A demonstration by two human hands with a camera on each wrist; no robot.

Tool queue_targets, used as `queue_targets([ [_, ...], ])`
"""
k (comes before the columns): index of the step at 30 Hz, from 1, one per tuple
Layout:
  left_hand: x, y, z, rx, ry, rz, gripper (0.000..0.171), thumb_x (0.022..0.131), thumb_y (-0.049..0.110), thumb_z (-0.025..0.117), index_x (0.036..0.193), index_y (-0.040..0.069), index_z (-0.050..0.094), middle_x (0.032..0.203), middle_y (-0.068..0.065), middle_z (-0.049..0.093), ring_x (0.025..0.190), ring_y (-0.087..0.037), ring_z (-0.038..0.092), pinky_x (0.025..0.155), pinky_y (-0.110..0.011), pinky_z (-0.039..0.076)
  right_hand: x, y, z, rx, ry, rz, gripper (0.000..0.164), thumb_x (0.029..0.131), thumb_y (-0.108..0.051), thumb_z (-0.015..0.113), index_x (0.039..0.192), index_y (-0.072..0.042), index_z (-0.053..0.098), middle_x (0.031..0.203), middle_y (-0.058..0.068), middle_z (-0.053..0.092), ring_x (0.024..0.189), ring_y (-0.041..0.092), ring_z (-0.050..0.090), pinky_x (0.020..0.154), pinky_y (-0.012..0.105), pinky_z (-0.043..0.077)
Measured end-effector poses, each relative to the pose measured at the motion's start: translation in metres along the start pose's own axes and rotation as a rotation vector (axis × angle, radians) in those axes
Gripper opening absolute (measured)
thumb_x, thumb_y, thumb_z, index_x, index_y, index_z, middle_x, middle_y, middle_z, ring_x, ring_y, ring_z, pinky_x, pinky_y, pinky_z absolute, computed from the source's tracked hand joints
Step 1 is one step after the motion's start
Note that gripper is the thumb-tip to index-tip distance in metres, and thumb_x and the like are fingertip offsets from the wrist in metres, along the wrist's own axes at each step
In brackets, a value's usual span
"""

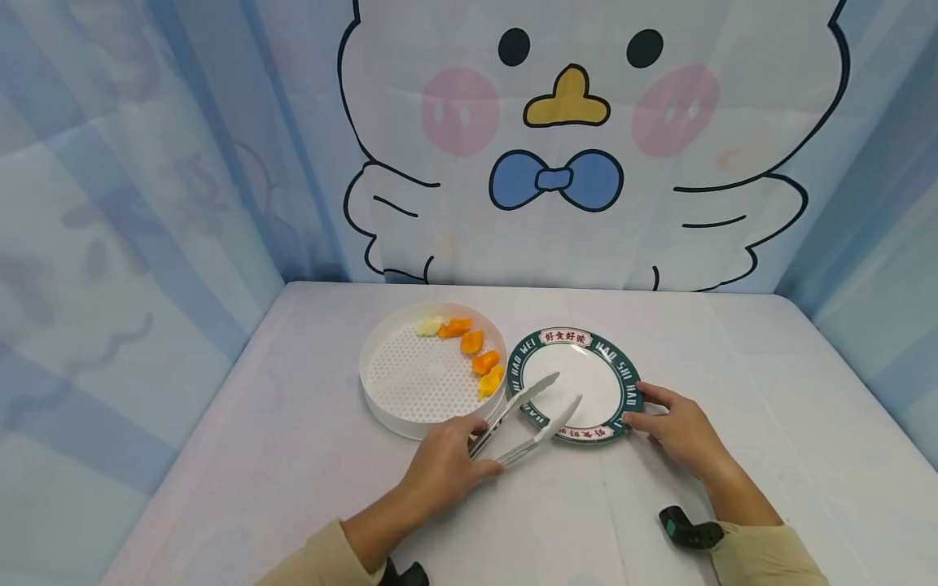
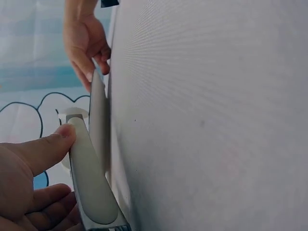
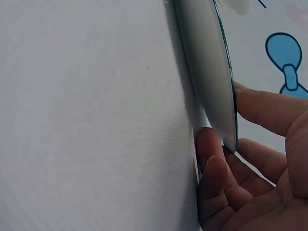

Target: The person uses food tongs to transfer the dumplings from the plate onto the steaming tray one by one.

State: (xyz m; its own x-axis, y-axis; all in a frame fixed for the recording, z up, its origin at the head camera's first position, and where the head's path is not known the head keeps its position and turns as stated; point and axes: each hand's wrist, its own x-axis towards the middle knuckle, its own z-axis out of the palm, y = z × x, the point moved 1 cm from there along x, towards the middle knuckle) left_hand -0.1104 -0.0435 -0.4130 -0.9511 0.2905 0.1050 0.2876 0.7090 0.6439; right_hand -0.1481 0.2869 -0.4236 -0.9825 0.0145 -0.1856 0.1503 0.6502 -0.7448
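A pair of tongs [image 1: 538, 435] is in my left hand [image 1: 447, 462], gripped between thumb and fingers, its two arms spread above the near left part of a plate. The white plate [image 1: 579, 374] has a green rim with red and white lettering. My right hand [image 1: 681, 427] pinches that plate's right edge; in the right wrist view the thumb and fingers [image 3: 262, 106] lie on both sides of the rim. Left of the plate stands a round white perforated tray [image 1: 410, 366] with several orange and yellow pieces [image 1: 472, 342] along its right side.
A white cloth [image 1: 352, 521] covers the table, whose back edge meets a printed curtain [image 1: 572, 244] with a cartoon figure. Curtains [image 1: 132, 268] also hang at both sides. A black device [image 1: 689, 529] sits at the right wrist.
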Motion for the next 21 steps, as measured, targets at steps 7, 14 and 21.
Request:
queue_targets([
  [7,-0.0003,0.0009,0.0007,-0.022,-0.017,-0.008,0.048,0.07,0.019,0.093,0.11,0.002,0.071,0.094,-0.002,0.068,0.075,-0.012,0.055,0.065,-0.024,0.049,-0.0002,0.0008,0.0003,0.008,-0.001,0.002,0.077,0.092,-0.03,0.073,0.15,0.006,0.036,0.147,0.031,0.042,0.092,0.024,0.059,0.072,0.03,0.052],
  [14,-0.0001,0.0016,0.0002,-0.026,-0.023,-0.017,0.048,0.07,0.019,0.092,0.109,0.002,0.071,0.089,0.001,0.065,0.074,-0.011,0.054,0.065,-0.023,0.048,-0.0007,0.0005,0.0009,0.003,0.0,0.014,0.078,0.092,-0.031,0.072,0.151,0.006,0.036,0.148,0.03,0.041,0.092,0.025,0.059,0.072,0.03,0.052],
  [21,-0.002,0.007,-0.0089,-0.012,-0.074,-0.073,0.057,0.072,0.024,0.091,0.119,0.001,0.068,0.097,-0.002,0.064,0.08,-0.014,0.055,0.069,-0.027,0.05,-0.0021,-0.0043,0.0003,-0.041,0.003,0.033,0.084,0.095,-0.036,0.068,0.153,0.006,0.026,0.147,0.034,0.038,0.113,0.042,0.054,0.09,0.049,0.051],
])
